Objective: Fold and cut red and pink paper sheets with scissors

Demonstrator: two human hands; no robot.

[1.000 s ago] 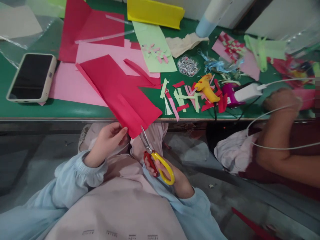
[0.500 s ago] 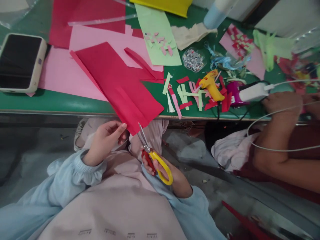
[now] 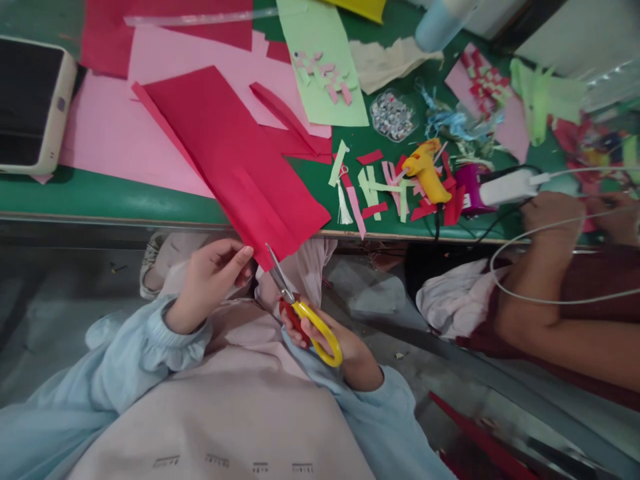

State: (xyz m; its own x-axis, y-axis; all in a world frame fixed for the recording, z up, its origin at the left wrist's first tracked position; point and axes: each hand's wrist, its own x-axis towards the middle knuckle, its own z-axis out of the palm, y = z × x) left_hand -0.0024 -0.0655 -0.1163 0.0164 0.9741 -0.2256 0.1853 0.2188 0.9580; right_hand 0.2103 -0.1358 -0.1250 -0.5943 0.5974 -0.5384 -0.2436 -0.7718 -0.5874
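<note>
A large sheet of red paper (image 3: 225, 153) slopes from the green table down over its front edge. My left hand (image 3: 213, 280) pinches the sheet's lower left corner between thumb and fingers. In my right hand (image 3: 330, 337) are scissors (image 3: 320, 333) with one yellow and one red handle. Their blades point up and left and lie across the paper's lower edge, close to my left fingertips. One blade shows over the red surface; part of the other is hidden by the sheet.
Pink paper (image 3: 110, 140) lies beneath the red sheet, near a phone (image 3: 55, 113). Right of it are paper strips (image 3: 370, 190), a yellow glue gun (image 3: 427, 177), a tub of small beads (image 3: 393, 115) and a white plug (image 3: 507, 188). A co-worker's arm (image 3: 535, 280) rests at the right.
The scissors have shifted slightly left along the paper's lower edge, nearer my left fingers. My left hand keeps its pinch. The view has moved a little, and the co-worker's hand has shifted slightly.
</note>
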